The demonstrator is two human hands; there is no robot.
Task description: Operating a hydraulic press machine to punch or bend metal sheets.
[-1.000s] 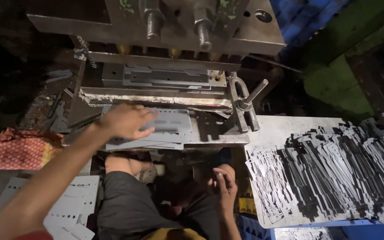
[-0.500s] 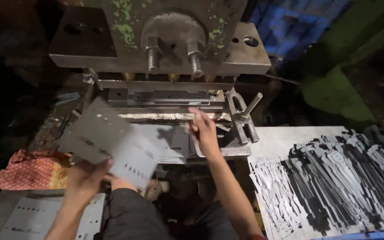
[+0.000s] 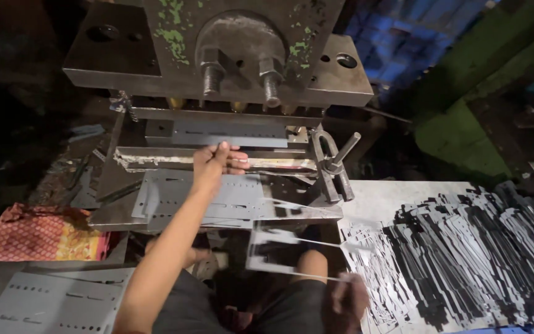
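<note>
Fingers of the left hand (image 3: 217, 162) curl at the back edge of a punched metal sheet (image 3: 208, 199) that lies flat on the bed of the press (image 3: 217, 49). The fingertips close narrowly at that edge. Whether they pinch the sheet itself or something just behind it is hard to make out, since the knuckles cover the contact.

The left forearm runs up from the bottom of the view and hides part of the sheet's middle.

The right hand (image 3: 346, 302) sits low, near the bottom edge, and is blurred. It seems closed on the end of a thin cut-out metal frame (image 3: 292, 250), which stretches from the hand leftward in front of the press bed, above the person's lap. The frame is smeared too, so its exact shape cannot be read.

To the right, a flat tray (image 3: 403, 192) carries a large heap of dark metal strips (image 3: 483, 253), running out of view at the right and bottom edges. Bottom left, more punched sheets (image 3: 50, 303) lie stacked and cut off by the edge. Beside them rests a red and yellow patterned cloth (image 3: 38, 232). The upper block of the press fills the top, its two threaded studs in sight, while the space beneath it is dark and unclear.
</note>
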